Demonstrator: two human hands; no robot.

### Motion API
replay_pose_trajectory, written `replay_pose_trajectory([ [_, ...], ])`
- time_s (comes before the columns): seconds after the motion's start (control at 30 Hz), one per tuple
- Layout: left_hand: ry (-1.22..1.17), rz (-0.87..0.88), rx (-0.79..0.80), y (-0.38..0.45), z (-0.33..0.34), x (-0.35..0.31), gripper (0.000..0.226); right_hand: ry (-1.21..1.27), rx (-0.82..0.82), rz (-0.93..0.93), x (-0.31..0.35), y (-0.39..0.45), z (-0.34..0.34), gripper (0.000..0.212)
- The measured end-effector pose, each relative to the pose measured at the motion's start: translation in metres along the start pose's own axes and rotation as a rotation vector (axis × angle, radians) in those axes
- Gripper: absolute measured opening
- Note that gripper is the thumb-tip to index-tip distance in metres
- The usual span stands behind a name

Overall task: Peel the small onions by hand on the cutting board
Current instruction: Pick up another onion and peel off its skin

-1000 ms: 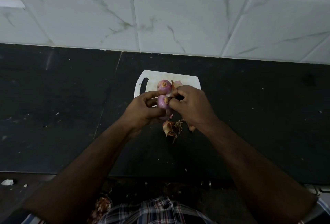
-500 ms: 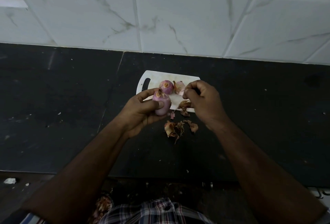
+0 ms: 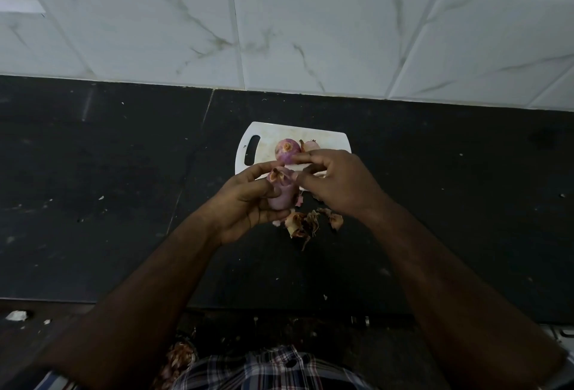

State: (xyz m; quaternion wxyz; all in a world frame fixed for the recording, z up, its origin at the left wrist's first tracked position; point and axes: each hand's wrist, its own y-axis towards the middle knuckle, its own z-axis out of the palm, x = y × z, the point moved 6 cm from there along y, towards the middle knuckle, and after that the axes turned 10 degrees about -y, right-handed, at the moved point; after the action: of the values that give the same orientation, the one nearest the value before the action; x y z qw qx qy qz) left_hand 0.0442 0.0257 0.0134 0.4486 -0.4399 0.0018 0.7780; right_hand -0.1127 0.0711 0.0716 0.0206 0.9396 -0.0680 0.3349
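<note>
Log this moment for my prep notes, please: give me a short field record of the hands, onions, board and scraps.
left hand: holds the onion in hand, fingers curled round it
right hand: fingertips at that onion's top; grip on skin not clear
cutting board: white, handle slot at left, on dark counter
onions on board: two, side by side; the right one partly hidden
peel scraps: loose pile on the counter, just off the board's near edge

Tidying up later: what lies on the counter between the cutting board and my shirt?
In the head view, a heap of peels lies just below the board; beyond it, dark counter with small specks.
</note>
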Motion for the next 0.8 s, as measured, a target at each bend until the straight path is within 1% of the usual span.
replay_pose_trajectory([
  [0.17,0.097,0.002,0.026,-0.001,0.003,0.0,0.063,-0.021,0.087,-0.034,0.004,0.006,0.006,0.03],
  [0.3,0.368,0.093,-0.031,0.0,0.005,-0.004,0.064,-0.025,0.112,-0.023,0.001,0.005,0.008,0.035],
  [0.43,0.474,0.148,-0.036,0.0,0.009,-0.005,0.054,-0.02,0.075,0.011,0.0,0.004,0.013,0.041],
  [0.5,0.506,0.161,-0.04,0.0,0.009,-0.005,0.047,-0.02,0.041,0.021,0.001,0.002,0.015,0.039],
  [0.67,0.523,0.175,-0.046,0.001,0.006,-0.003,0.046,-0.068,-0.083,0.01,0.005,-0.001,0.016,0.026],
  [0.8,0.509,0.16,-0.033,0.002,0.0,-0.003,0.046,-0.065,-0.083,0.009,0.002,0.0,0.016,0.025],
])
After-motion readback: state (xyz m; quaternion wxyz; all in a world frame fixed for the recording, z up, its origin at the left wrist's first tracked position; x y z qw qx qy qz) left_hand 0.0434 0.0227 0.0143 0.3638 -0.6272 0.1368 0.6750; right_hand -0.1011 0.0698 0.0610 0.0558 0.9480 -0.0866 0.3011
